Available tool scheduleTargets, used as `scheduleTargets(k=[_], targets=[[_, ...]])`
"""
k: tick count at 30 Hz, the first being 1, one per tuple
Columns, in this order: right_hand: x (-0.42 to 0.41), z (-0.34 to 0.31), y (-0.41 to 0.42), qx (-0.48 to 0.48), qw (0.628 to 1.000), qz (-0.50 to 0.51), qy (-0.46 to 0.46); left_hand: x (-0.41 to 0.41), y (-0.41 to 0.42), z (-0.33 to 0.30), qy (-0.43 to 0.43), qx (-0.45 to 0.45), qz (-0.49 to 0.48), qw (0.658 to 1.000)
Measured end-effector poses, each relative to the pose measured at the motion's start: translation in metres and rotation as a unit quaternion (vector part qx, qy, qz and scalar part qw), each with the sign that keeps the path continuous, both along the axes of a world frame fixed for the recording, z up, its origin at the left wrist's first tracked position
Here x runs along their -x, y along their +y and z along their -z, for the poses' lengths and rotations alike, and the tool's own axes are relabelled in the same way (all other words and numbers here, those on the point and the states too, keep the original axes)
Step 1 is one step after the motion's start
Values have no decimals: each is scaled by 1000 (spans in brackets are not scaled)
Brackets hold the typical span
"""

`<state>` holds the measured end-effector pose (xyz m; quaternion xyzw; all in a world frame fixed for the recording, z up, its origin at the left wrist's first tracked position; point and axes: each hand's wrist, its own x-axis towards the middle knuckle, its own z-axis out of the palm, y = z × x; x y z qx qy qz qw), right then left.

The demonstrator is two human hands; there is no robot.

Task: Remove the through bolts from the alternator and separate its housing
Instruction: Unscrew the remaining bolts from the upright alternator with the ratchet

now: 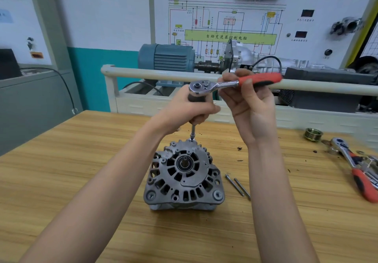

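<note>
Alternator (184, 178) upright on wooden table (81, 181), shaft end up, directly below my hands. Left hand (190, 109) wrapped round dark driver grip under ratchet head; extension (192, 133) drops straight down to bolt at far rim of housing. Right hand (248, 99) pinching red ratchet handle (259, 79), which runs out to right. Hands close together, both clamped on tool. Tool axis vertical, so I judge handle swings flat. Two removed bolts (238, 186) lie just right of alternator.

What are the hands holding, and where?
Left hand grips the extension's dark handle; right hand holds the ratchet where shank meets red grip.
</note>
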<state>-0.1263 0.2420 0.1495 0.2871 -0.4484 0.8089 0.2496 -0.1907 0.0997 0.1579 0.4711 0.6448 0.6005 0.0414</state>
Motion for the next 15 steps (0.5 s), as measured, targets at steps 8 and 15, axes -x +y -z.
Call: scheduleTargets(k=[8,15], targets=[[4,1,1,82,995,-47,-15,-8,10,1,-24,-17,-17,999],[-1,4,13,-117,987,60,92,-8,16,0,-74,-113,-147,980]])
